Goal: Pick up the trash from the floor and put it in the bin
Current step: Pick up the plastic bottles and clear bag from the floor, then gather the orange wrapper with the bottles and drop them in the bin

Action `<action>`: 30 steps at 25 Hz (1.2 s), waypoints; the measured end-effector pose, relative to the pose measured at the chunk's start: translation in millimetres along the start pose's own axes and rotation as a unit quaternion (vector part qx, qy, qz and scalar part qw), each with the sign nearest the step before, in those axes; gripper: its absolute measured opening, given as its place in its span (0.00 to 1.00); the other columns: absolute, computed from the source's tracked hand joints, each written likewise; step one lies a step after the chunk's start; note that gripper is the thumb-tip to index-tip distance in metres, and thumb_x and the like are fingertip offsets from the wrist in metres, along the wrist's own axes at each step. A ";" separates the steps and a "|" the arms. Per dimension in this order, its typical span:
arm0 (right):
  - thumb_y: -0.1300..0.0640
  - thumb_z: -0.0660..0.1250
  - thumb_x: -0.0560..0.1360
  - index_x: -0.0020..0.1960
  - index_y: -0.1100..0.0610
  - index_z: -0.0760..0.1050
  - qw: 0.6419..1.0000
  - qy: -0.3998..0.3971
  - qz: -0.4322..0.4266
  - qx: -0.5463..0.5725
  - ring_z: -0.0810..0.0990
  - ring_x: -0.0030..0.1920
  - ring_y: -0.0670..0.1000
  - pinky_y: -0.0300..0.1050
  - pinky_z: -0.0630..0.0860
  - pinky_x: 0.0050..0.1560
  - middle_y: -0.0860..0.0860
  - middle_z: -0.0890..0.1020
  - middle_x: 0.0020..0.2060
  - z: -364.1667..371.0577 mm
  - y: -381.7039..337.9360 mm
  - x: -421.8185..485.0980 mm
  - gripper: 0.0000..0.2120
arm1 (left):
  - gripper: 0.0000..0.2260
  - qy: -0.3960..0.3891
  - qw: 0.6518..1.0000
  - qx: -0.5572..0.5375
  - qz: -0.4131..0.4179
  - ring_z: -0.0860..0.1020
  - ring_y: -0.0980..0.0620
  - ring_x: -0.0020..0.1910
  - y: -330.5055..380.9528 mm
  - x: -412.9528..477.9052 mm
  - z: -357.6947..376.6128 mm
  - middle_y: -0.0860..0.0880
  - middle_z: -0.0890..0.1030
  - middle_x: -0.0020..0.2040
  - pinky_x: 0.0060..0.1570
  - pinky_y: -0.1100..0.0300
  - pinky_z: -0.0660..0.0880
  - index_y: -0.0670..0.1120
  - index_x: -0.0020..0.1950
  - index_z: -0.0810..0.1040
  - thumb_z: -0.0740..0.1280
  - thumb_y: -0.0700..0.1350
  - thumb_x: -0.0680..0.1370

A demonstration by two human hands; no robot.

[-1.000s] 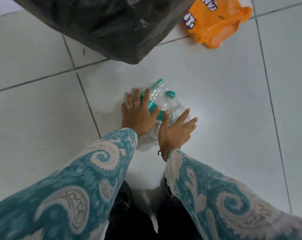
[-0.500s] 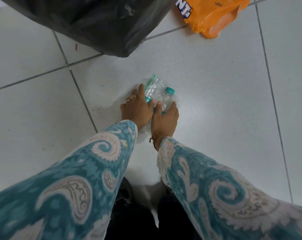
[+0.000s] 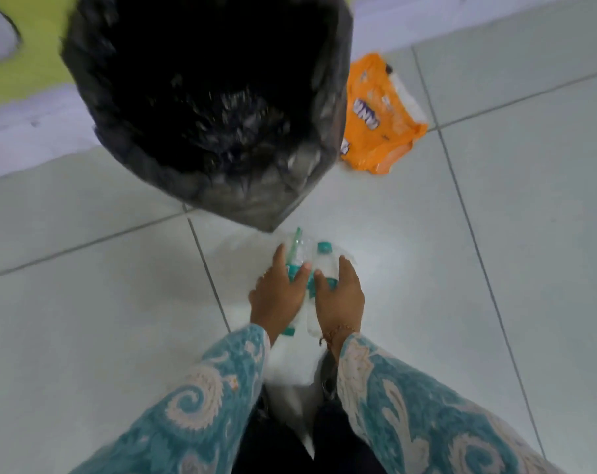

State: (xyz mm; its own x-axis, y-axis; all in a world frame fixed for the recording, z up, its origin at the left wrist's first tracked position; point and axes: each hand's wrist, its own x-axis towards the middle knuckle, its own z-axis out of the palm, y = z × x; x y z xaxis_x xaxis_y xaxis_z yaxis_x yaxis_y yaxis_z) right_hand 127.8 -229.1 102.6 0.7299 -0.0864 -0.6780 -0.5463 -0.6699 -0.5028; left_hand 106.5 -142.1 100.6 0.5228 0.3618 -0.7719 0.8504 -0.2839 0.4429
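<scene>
Item 1, crushed clear plastic bottles (image 3: 305,265), teal caps and teal label bands: I logged them bunched together between the two hands, just short of the bin's near edge; whether they rested on the floor or were already raised I could not tell, the frame being blurred. How many bottles made up the bunch I could not tell either; two caps showed.

Item 2, left hand (image 3: 279,295): fingers curled over the left side of the bunch, thumb across a teal band, closed on the bottles.

Item 3, right hand (image 3: 338,295): fingers wrapped down the right side, thumb pressed inward, likewise closed on the bottles. A thin bracelet (image 3: 338,331) sat at that wrist.

Item 4, bin lined with a black bag (image 3: 201,107): mouth open, just beyond the bottles.

Item 5, orange snack wrapper (image 3: 380,118): flat on the tiled floor (image 3: 495,234), beside the bin's right side, not yet collected.

Handling note, my judgement: the step in hand was gathering and lifting the bunch. Crushed bottles are light, springy and slick, so I would have pressed both palms inward evenly, kept thumbs on top to stop one bottle squirting out, and lifted as a single bundle. I would have carried it clear over the bag's rim before letting go, since the loose liner could fold in and shed a bottle back onto the tiles
</scene>
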 end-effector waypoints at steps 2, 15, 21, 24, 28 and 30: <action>0.53 0.61 0.78 0.73 0.57 0.60 1.000 0.017 -0.006 -0.018 0.65 0.71 0.55 0.50 0.62 0.72 0.54 0.66 0.73 -34.6 -29.3 -19.7 0.25 | 0.28 0.000 1.000 -0.017 -0.001 0.71 0.41 0.67 36.5 -33.2 -17.4 0.44 0.72 0.70 0.65 0.47 0.64 0.53 0.77 0.52 0.56 0.58 0.79; 0.54 0.62 0.76 0.59 0.56 0.72 0.991 0.092 -0.094 0.038 0.78 0.54 0.59 0.43 0.71 0.50 0.56 0.79 0.55 -167.5 -181.7 157.6 0.13 | 0.27 0.067 0.996 -0.048 0.028 0.66 0.40 0.67 298.9 59.3 -22.2 0.46 0.72 0.69 0.64 0.44 0.60 0.59 0.75 0.53 0.59 0.56 0.78; 0.57 0.58 0.75 0.71 0.56 0.59 0.982 0.084 -0.046 0.163 0.71 0.65 0.55 0.52 0.69 0.66 0.55 0.71 0.67 -115.3 -165.1 256.0 0.25 | 0.34 0.061 0.996 -0.023 0.063 0.71 0.38 0.65 292.4 202.9 8.0 0.43 0.73 0.68 0.66 0.43 0.66 0.56 0.73 0.59 0.52 0.66 0.68; 0.60 0.56 0.78 0.75 0.55 0.50 0.983 0.045 0.028 0.173 0.64 0.71 0.54 0.51 0.61 0.72 0.54 0.64 0.73 -100.4 -156.9 274.8 0.28 | 0.34 0.055 0.997 0.049 0.028 0.68 0.39 0.67 287.7 237.1 18.7 0.43 0.72 0.69 0.67 0.41 0.61 0.56 0.72 0.60 0.48 0.69 0.69; 0.46 0.50 0.80 0.76 0.53 0.45 0.991 -0.016 0.099 -0.090 0.43 0.77 0.56 0.67 0.42 0.72 0.52 0.49 0.77 -102.7 -140.5 297.1 0.28 | 0.27 0.097 0.981 0.160 -0.042 0.56 0.39 0.74 290.3 249.9 29.7 0.43 0.59 0.76 0.70 0.39 0.50 0.53 0.75 0.55 0.49 0.62 0.78; 0.42 0.49 0.79 0.76 0.50 0.42 0.985 -0.031 0.069 -0.157 0.36 0.76 0.58 0.70 0.40 0.70 0.52 0.42 0.77 -107.9 -133.7 304.3 0.30 | 0.28 0.120 0.976 0.181 -0.012 0.51 0.40 0.75 297.0 254.7 31.3 0.44 0.52 0.78 0.71 0.39 0.47 0.53 0.76 0.54 0.49 0.62 0.78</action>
State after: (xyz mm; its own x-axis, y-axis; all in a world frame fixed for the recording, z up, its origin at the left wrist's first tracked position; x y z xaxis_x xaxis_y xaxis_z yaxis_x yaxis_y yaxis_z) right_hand 467.3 -245.4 21.4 0.6260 -0.1545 -0.7644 -0.4782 -0.8504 -0.2197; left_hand 490.4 -162.1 21.2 0.5380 0.5577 -0.6321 0.8091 -0.5519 0.2017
